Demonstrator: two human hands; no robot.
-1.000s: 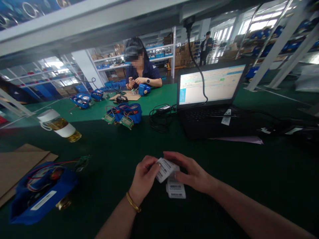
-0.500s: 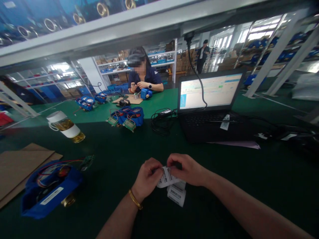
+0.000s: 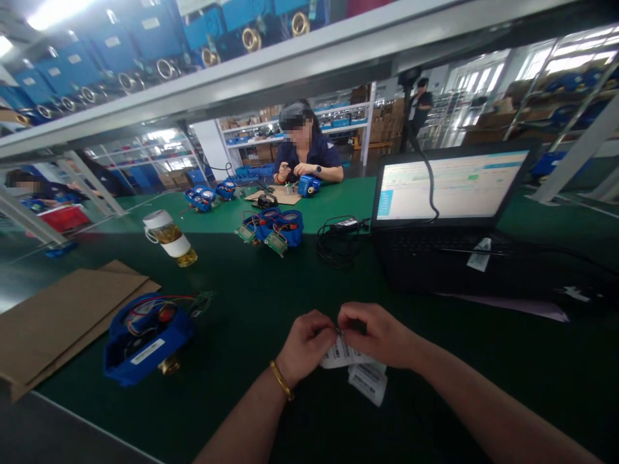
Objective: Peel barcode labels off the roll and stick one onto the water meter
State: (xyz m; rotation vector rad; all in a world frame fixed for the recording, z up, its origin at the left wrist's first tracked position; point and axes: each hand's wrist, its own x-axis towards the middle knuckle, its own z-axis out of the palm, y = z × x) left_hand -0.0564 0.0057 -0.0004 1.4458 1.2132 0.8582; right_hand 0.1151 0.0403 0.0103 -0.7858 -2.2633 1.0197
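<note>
My left hand (image 3: 305,345) and my right hand (image 3: 377,335) meet over the green table, both pinching the top edge of a white strip of barcode labels (image 3: 360,367). The strip hangs down from my fingers, and its lower labels rest on the table. A gold bangle circles my left wrist. A blue meter housing (image 3: 145,338) with red wires and a brass fitting lies to the left of my hands.
An open laptop (image 3: 449,219) stands at the right with a coiled black cable (image 3: 338,245) beside it. Cardboard sheets (image 3: 62,316) lie at the left, a lidded cup (image 3: 170,237) behind them. More blue meters (image 3: 273,229) sit mid-table. A person works across the table.
The view has shifted right and up. My hands have closed in together on the top of the label strip, which hangs lower than before.
</note>
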